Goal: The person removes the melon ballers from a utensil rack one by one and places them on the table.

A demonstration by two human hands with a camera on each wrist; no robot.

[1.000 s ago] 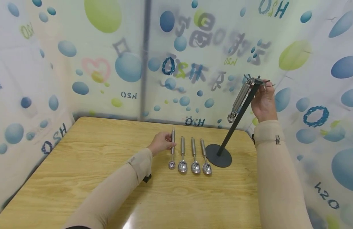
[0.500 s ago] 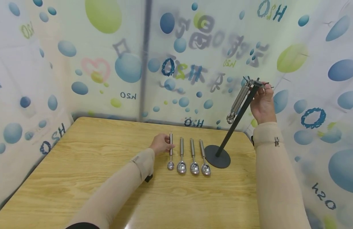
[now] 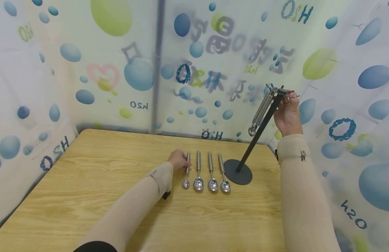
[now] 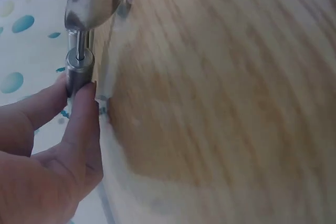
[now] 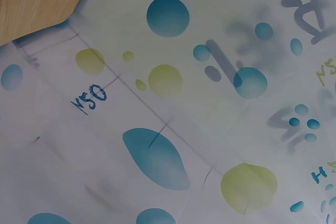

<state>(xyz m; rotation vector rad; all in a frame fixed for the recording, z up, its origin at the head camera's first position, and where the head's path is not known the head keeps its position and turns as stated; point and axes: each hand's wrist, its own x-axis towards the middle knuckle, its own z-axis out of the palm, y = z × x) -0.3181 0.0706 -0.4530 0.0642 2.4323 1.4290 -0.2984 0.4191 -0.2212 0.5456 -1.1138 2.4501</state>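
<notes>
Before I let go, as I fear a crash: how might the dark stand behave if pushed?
The stand looks stiff, its post straight and slim. Being tall, it could tip if pushed high up, though its wide flat base should help. Utensils hanging from its top would probably swing.

We can't count the hanging utensils [image 3: 261, 111], too much overlap, and the stand [image 3: 259, 134] hides part of the right hand [image 3: 288, 117]. Left wrist view chops a scoop [image 4: 93, 1] up top, and the surface [image 4: 210, 87] is pretty blurry.
</notes>
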